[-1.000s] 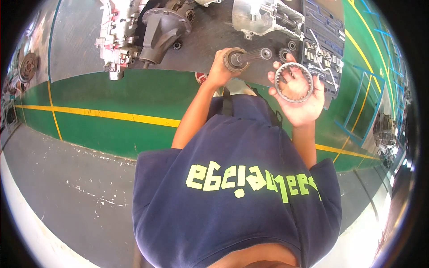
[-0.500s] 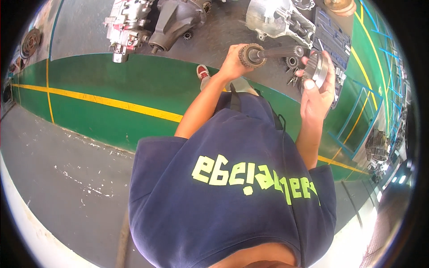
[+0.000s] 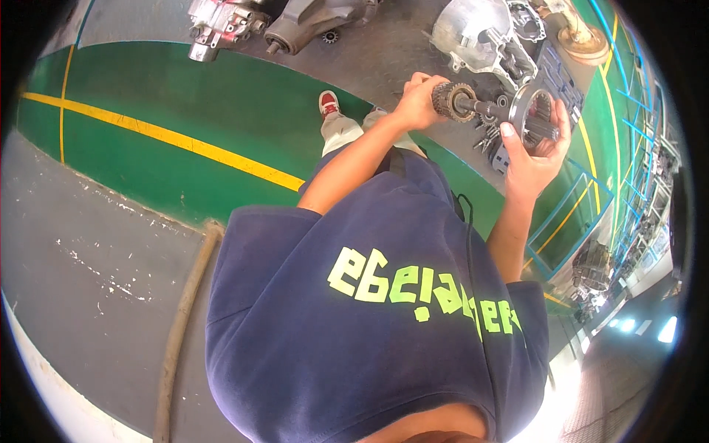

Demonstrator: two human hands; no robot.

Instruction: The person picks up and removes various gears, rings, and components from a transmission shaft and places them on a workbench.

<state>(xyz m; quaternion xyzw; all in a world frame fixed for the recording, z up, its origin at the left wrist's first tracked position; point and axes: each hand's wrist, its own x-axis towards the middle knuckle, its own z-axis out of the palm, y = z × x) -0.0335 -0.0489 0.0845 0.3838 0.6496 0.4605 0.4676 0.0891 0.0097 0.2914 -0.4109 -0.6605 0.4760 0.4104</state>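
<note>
Green painted floor (image 3: pixel 185 111) with a yellow line spreads below. Right hand (image 3: pixel 533 159) has its fingers wrapped round a metal ring (image 3: pixel 533 111); left hand (image 3: pixel 416 103) grips a geared shaft (image 3: pixel 461 101), tip just beside the ring. Beyond the fingers lie gearbox housings (image 3: pixel 480 33).

Single head-worn fisheye view, looking steeply down over the wearer's navy printed shirt (image 3: pixel 369 310) to the green-painted floor (image 3: pixel 185 125)

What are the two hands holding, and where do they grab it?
The left hand grips a metal gear shaft around its toothed gear end. The right hand holds a metal ring by its rim, thumb on the front edge, close to the shaft's tip.
</note>
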